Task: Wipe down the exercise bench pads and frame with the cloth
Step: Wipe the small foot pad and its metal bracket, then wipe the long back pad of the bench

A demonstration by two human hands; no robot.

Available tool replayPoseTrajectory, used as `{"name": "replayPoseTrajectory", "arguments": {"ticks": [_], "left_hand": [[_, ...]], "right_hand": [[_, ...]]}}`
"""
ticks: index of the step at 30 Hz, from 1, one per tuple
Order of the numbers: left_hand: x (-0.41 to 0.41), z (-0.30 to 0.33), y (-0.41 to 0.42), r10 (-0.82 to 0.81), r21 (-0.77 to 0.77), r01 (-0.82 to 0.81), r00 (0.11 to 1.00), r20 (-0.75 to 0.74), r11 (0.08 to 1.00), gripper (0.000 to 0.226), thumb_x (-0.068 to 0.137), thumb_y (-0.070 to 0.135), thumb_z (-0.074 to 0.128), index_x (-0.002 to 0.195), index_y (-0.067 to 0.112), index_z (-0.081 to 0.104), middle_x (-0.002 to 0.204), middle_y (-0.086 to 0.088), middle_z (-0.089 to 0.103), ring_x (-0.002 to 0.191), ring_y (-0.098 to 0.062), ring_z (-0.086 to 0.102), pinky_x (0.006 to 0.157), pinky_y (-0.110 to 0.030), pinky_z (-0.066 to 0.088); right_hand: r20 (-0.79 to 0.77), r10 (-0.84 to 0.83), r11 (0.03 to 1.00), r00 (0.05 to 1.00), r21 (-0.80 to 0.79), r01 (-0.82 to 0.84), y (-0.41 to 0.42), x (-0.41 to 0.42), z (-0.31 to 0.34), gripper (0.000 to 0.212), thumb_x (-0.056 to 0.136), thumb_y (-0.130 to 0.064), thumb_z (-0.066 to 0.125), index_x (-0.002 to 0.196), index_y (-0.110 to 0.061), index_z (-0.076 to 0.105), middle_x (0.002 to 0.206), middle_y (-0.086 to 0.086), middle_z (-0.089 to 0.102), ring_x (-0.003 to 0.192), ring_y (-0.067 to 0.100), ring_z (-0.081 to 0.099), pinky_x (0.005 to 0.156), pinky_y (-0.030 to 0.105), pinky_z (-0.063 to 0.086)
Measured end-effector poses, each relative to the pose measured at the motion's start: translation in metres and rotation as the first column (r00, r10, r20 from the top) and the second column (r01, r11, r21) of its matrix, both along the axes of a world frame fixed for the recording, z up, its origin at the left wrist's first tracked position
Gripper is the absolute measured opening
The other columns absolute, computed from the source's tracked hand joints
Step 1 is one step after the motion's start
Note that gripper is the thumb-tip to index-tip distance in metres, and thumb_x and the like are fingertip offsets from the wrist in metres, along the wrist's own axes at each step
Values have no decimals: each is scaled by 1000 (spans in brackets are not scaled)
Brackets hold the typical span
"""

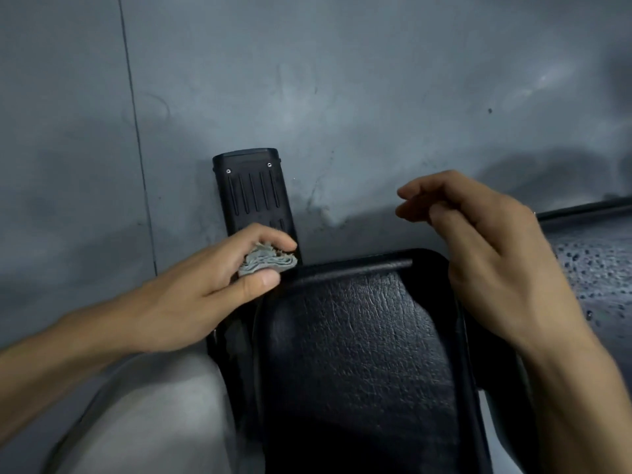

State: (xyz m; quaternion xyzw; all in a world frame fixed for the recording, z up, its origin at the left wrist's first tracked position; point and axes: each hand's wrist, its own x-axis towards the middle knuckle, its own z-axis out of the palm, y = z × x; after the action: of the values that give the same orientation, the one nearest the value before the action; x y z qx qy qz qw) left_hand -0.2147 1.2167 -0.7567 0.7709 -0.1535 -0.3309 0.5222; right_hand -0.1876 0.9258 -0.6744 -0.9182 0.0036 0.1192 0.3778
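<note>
1. My left hand (pixel 208 285) grips the cloth (pixel 268 261), a grey folded wad pinched between my thumb below and my fingers curled over the top.
2. The cloth sits at the far left corner of the pad (pixel 359 354), touching or just above the black ribbed foot (pixel 253 196) of the frame; I cannot tell which.
3. The foot runs away from me across the grey floor (pixel 376 97), with two small screws near its far end.
4. My right hand (pixel 489 254) hovers over the pad's far right corner, fingers loosely curled, holding nothing.
5. The pad is black, leather-grained, with a raised seam along its far edge.
6. A dark textured mat (pixel 598 268) lies at the right, beside the pad.
</note>
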Motion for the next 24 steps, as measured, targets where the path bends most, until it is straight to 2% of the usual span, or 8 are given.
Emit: {"name": "replayPoseTrajectory", "arguments": {"ticks": [4,10,12,14,16,19,22,24], "left_hand": [[2,0,-1,93,-92,-99,993,-70,991,36,96,49,58,126,30,62,119,-1,68,113,-19,65,102,-42,48],[4,2,-16,189,-95,-203,973,-132,975,38,97,49,55,114,18,70,113,-11,73,112,-34,67,103,-62,46],[20,6,-39,146,-96,-159,980,-132,982,28,102,38,54,109,16,70,107,-10,73,106,-30,68,100,-57,49],[36,15,-69,85,-102,-96,990,-111,990,18,106,29,54,104,20,70,103,-2,74,99,-15,68,97,-45,51],[47,18,-87,4,-89,-10,998,-62,996,17,106,32,54,103,24,68,99,2,73,96,-7,65,95,-47,51],[42,7,-69,-24,-68,21,998,-49,997,19,107,33,52,102,24,68,95,11,70,93,-5,63,92,-44,50],[28,-4,-31,29,-63,-39,988,-152,997,25,105,33,53,99,11,65,87,-7,56,82,-17,51,75,-35,46],[28,-1,-31,23,-35,-28,992,-123,999,27,104,32,54,93,8,62,81,-5,53,77,-16,48,71,-33,43]], "right_hand": [[6,-8,1000,1000,-4,8,-1,-5,3,31,98,-18,41,113,-27,67,102,-13,74,106,4,67,91,34,52],[41,-30,999,999,-13,31,-7,-14,10,30,98,-17,42,112,-25,67,101,-13,74,104,4,67,91,35,52],[54,-28,999,998,-30,29,-6,-18,12,30,98,-18,42,112,-24,67,100,-13,74,102,4,68,90,35,52],[64,-18,999,998,-37,21,-3,-21,14,30,97,-18,42,112,-23,67,99,-13,74,101,3,68,89,34,50],[78,-17,999,997,-31,19,0,-23,17,30,97,-18,42,112,-23,67,99,-12,74,100,4,68,90,34,51],[112,-63,998,992,19,61,-6,-30,22,30,98,-11,43,111,-22,68,99,-10,75,102,7,69,91,39,53],[153,-132,991,979,46,126,-17,-42,25,33,97,-5,43,110,-23,68,99,-8,75,101,10,69,89,41,54],[165,-157,987,974,61,149,-19,-49,24,33,97,-5,43,110,-22,69,99,-7,74,101,12,69,89,43,53]]}}
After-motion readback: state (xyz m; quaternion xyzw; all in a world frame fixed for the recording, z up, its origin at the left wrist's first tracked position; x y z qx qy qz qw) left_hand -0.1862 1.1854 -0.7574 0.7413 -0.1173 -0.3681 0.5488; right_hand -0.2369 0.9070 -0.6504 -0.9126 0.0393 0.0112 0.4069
